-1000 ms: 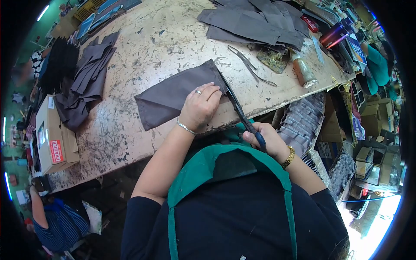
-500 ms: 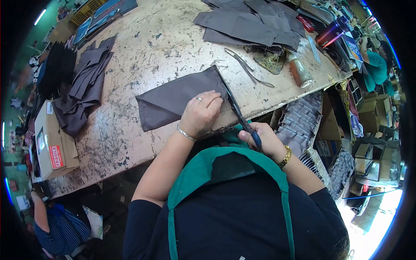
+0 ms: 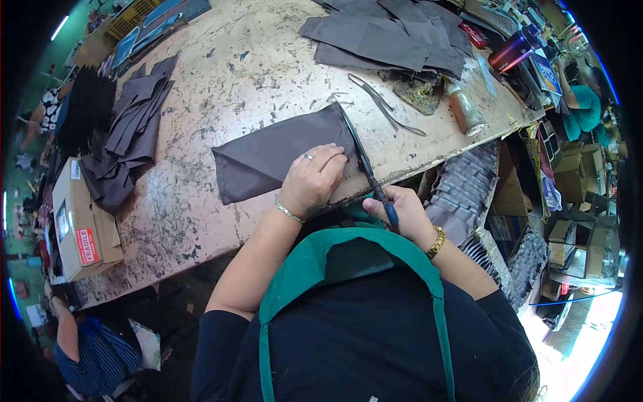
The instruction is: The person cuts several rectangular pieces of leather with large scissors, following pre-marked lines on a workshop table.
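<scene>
A dark grey-brown fabric piece [image 3: 268, 151] lies folded near the table's front edge. My left hand [image 3: 315, 177] is closed at its right end, the fingertips pinching the fabric by the edge. My right hand [image 3: 405, 211] grips the dark handles of a pair of scissors [image 3: 365, 161], held just off the table's edge. The long blades run up along the right end of the fabric, their tips near its top corner. Whether the blades are apart or together is hard to see.
Grey fabric strips [image 3: 382, 40] are piled at the back. More dark fabric [image 3: 137, 127] and a cardboard box [image 3: 84, 221] sit at left. Cut strips [image 3: 385, 107], a jar [image 3: 464, 110] and a bottle [image 3: 516, 50] stand to the right. Other people [image 3: 97, 355] work nearby.
The scissors and my right hand have shifted slightly left and tilted a little. My left hand and the fabric have moved slightly to the right.
</scene>
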Demonstrator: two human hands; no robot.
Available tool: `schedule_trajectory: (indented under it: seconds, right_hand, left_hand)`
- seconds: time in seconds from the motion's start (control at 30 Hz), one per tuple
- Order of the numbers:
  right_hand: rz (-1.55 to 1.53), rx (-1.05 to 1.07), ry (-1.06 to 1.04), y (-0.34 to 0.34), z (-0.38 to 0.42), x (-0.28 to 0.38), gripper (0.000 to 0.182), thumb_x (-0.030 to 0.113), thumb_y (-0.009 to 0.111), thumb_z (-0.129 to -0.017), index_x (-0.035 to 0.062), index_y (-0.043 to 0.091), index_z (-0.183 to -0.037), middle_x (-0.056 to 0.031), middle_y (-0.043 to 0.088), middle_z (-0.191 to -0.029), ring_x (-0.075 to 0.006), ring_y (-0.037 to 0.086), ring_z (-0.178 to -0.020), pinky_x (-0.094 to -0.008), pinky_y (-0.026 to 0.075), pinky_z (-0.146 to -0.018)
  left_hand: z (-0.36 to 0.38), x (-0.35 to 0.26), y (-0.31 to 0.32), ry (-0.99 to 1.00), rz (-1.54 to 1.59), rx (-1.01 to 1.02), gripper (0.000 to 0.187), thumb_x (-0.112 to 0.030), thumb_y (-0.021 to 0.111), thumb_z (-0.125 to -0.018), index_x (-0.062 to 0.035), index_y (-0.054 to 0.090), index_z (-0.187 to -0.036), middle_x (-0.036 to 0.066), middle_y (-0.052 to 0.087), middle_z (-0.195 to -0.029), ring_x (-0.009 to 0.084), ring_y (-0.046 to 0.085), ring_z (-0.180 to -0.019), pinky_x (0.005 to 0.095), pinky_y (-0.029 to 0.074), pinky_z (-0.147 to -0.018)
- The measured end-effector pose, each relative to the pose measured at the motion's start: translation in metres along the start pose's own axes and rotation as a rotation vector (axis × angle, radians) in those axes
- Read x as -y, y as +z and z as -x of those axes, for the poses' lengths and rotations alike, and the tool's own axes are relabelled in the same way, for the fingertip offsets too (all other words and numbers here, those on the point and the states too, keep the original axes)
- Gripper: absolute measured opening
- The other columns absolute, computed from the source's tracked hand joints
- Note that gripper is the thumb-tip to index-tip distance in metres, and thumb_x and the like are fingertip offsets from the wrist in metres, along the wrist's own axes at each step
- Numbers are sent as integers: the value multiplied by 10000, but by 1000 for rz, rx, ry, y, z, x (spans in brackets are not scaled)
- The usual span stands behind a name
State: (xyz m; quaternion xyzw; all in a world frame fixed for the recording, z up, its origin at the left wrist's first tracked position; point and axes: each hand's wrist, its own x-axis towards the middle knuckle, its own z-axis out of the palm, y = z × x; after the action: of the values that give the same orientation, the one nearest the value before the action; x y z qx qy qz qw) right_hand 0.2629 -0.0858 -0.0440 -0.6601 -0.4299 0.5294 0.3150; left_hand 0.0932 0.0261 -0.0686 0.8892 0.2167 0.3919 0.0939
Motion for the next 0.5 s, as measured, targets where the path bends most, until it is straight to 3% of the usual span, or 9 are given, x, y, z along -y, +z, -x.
schedule_trajectory:
  seconds: [0.27,0.3,0.33,0.4,0.43,0.47,0.5]
  right_hand:
    - [-43,-2,90,-22,10,18,436,424,700,-723,16,560,-662,-3,520,-524,-55,479,-447,-217,389,-403]
    - [-5,-50,25,-27,11,19,443,423,711,-703,7,566,-663,-50,553,-532,-133,520,-463,-262,427,-449]
    - [-3,-50,15,-35,10,22,443,423,711,-703,7,566,-663,-50,553,-532,-133,520,-463,-262,427,-449]
    - [704,-196,-135,-49,7,35,474,433,720,-674,-9,552,-643,-106,572,-547,-269,563,-507,-322,461,-514]
    - [746,-180,-54,-51,2,45,487,419,734,-633,-27,548,-694,-171,583,-666,-358,574,-643,-366,474,-605]
    - [741,-191,-65,-54,-12,37,487,419,734,-633,-27,548,-694,-171,583,-666,-358,574,-643,-366,474,-605]
    - [885,-255,-271,-55,-31,18,458,374,735,-629,-25,542,-744,-168,565,-710,-338,560,-685,-368,464,-643]
  left_hand:
    - [0,0,-4,-33,37,-59,118,-23,583,-755,-10,573,-872,122,598,-926,282,598,-856,329,488,-704]
    - [1,1,-7,-110,98,-124,111,-29,580,-764,-12,569,-873,128,594,-922,279,593,-856,328,486,-719]
    - [1,2,-10,-186,159,-189,105,-34,576,-772,-15,564,-875,133,590,-918,277,588,-856,327,483,-734]
    - [1,7,-26,-473,209,-423,71,-40,530,-833,-18,556,-895,118,593,-932,216,589,-848,294,476,-725]
    - [-2,11,-38,-578,406,-629,87,-56,510,-852,-16,544,-921,107,588,-936,186,581,-834,272,472,-708]
    - [-10,11,-54,-680,609,-832,104,-71,490,-871,-13,533,-947,95,582,-940,155,573,-819,250,469,-691]
    - [-18,5,-72,-677,597,-948,123,-84,485,-877,-4,518,-965,95,574,-936,148,565,-811,238,465,-687]
